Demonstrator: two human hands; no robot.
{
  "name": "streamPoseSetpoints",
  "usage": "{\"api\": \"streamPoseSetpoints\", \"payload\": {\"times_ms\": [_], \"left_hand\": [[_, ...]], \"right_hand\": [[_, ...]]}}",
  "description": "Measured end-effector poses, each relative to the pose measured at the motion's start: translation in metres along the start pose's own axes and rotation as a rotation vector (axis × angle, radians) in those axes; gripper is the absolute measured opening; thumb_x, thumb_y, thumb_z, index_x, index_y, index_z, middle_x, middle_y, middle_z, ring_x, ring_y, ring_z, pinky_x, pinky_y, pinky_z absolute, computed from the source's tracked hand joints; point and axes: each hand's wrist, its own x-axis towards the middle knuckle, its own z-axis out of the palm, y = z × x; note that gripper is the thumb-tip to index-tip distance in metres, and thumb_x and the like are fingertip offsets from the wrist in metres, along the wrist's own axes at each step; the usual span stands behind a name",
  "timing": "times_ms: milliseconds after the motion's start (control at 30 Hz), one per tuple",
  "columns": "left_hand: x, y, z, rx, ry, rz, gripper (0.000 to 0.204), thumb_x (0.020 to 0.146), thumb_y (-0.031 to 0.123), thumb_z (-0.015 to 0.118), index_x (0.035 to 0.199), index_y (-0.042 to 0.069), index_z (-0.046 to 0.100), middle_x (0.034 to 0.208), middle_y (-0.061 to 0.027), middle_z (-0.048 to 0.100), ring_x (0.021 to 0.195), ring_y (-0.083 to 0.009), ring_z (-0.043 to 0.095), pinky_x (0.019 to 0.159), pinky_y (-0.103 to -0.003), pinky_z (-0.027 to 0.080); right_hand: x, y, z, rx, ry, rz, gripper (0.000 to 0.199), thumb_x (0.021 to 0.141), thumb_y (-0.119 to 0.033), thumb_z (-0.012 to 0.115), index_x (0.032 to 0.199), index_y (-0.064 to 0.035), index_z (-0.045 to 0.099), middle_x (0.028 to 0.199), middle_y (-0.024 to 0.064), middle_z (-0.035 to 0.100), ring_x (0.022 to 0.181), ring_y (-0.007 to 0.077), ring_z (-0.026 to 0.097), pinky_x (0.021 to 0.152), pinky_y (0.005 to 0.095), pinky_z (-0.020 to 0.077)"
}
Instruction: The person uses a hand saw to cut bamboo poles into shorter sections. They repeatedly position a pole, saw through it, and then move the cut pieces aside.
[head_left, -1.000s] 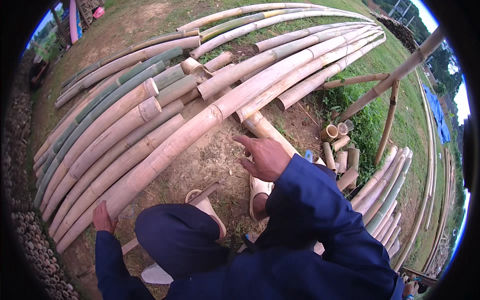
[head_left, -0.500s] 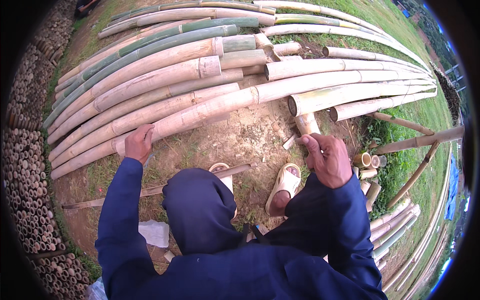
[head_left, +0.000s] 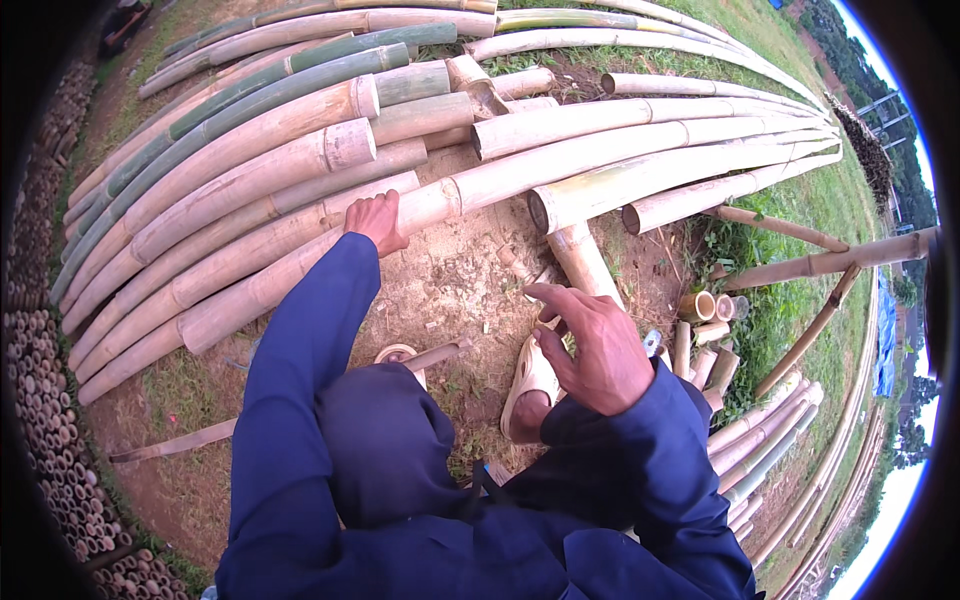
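Observation:
A long pale bamboo pole lies crosswise in front of me, its left end among other poles. My left hand is closed over it left of centre, with the knuckles on top and the fingertips hidden. Above the ground by my right knee hovers my right hand, its fingers loosely bent and apart. Nothing shows between its thumb and forefinger. Beyond that hand, a short thick bamboo piece runs under the poles.
Many bamboo poles, tan and green, lie stacked at the left. Cut bamboo pieces are at the right, near a propped pole frame. A split bamboo strip lies by my knee. Stacked bamboo ends line the far left.
My left hand has moved right and farther away along the pole. My right hand has come nearer and left, its thumb and forefinger now spread. The view has shifted to the right.

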Motion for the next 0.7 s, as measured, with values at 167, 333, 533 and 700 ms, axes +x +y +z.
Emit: {"api": "streamPoseSetpoints", "payload": {"times_ms": [167,333,533,700], "left_hand": [[-0.033,-0.005,-0.042,0.017,0.15,0.167,0.061,0.065,0.035,0.084,0.106,-0.001,0.057,0.1,-0.0224,0.071,0.093,-0.0373,0.071,0.09,-0.045,0.054],[-0.14,-0.024,-0.08,-0.057,0.206,0.172,0.055,0.059,0.025,0.085,0.101,0.002,0.059,0.09,-0.0219,0.069,0.086,-0.0416,0.068,0.083,-0.047,0.053],[-0.281,-0.094,-0.059,-0.018,0.243,0.151,0.057,0.056,0.02,0.085,0.105,0.004,0.059,0.092,-0.0162,0.065,0.089,-0.0377,0.064,0.081,-0.045,0.048],[-0.38,-0.185,-0.04,0.094,0.223,-0.03,0.061,0.058,0.018,0.08,0.114,0.004,0.06,0.095,-0.0154,0.06,0.095,-0.0377,0.061,0.092,-0.046,0.045]], "right_hand": [[-0.006,0.002,0.01,-0.052,-0.063,-0.055,0.041,0.089,-0.01,0.067,0.13,-0.0077,0.062,0.097,0.0136,0.072,0.084,0.0329,0.07,0.088,0.0439,0.0502],[-0.005,-0.002,0.004,-0.041,-0.102,-0.047,0.041,0.088,-0.013,0.068,0.128,-0.005,0.061,0.097,0.0167,0.071,0.088,0.0361,0.07,0.09,0.0472,0.05],[-0.021,-0.002,0.008,-0.047,-0.085,-0.128,0.04,0.089,-0.012,0.068,0.128,-0.0059,0.063,0.096,0.0164,0.072,0.085,0.0351,0.071,0.083,0.0456,0.0527],[-0.022,-0.001,0.018,-0.043,-0.163,-0.153,0.039,0.09,-0.014,0.068,0.128,-0.0065,0.064,0.101,0.017,0.073,0.09,0.0355,0.071,0.083,0.0442,0.0532]]}}
